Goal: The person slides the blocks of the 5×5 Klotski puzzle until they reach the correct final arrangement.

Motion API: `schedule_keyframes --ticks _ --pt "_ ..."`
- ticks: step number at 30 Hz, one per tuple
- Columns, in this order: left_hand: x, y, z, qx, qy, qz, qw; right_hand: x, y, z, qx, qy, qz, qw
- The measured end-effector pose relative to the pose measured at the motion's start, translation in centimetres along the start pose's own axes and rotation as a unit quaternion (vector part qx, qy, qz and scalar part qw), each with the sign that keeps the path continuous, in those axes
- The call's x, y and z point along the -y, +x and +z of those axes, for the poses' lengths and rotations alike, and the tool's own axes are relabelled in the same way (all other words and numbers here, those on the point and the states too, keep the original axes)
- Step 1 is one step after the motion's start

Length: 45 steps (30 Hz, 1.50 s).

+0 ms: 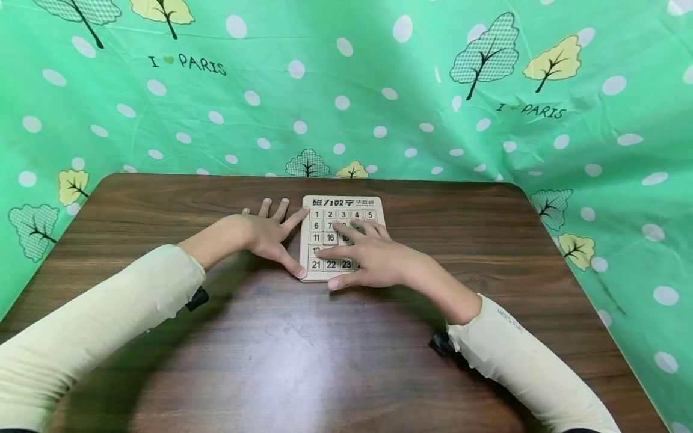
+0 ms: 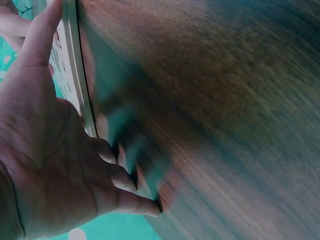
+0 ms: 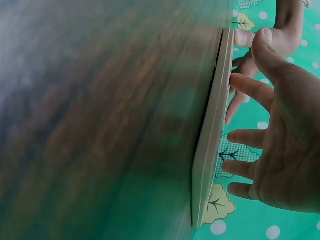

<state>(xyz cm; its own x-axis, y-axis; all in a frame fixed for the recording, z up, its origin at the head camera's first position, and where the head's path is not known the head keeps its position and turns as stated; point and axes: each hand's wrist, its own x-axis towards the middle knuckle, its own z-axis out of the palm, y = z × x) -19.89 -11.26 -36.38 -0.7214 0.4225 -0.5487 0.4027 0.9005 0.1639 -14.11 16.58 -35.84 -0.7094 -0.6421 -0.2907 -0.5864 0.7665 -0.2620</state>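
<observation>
A light wooden number slide puzzle (image 1: 305, 237) lies flat on the table, with dark Chinese characters along its top and rows of numbered tiles below. My left hand (image 1: 265, 234) is spread at its left side, thumb at the lower left corner and index finger near the upper left edge. Over the right part of the tiles reaches my right hand (image 1: 379, 261), its index fingertip on the row beginning with 12 and its thumb by the bottom edge. Several tiles are hidden beneath it. From the right wrist view, the other fingers of that hand hover just above the board.
The brown wood-grain table (image 1: 271, 361) extends around the puzzle on all sides. Behind it and at both sides hangs a green curtain (image 1: 325, 72) with white dots and printed trees. Pale sleeves (image 1: 113, 307) cover both forearms, with small black devices (image 1: 443, 344) at the wrists.
</observation>
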Motion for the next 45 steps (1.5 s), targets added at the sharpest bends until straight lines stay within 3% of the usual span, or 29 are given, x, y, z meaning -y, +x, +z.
schedule_keyframes --ticks 17,21,30,45 --pt "-0.3 0.1 -0.4 0.002 0.001 0.003 1.0000 -2.0 -1.5 -0.5 -0.024 0.004 0.003 0.9997" --pt "-0.2 0.0 -0.5 0.004 0.000 0.001 1.0000 -1.7 -0.7 -0.6 -0.029 0.002 -0.006 0.9996" --pt "0.1 0.3 -0.5 0.006 0.002 0.001 1.0000 -0.9 1.0 -0.7 -0.012 -0.004 0.015 0.9998" --pt "0.0 -0.1 -0.3 0.009 0.000 0.003 1.0000 0.2 0.0 0.0 -0.001 -0.006 -0.007 1.0000"
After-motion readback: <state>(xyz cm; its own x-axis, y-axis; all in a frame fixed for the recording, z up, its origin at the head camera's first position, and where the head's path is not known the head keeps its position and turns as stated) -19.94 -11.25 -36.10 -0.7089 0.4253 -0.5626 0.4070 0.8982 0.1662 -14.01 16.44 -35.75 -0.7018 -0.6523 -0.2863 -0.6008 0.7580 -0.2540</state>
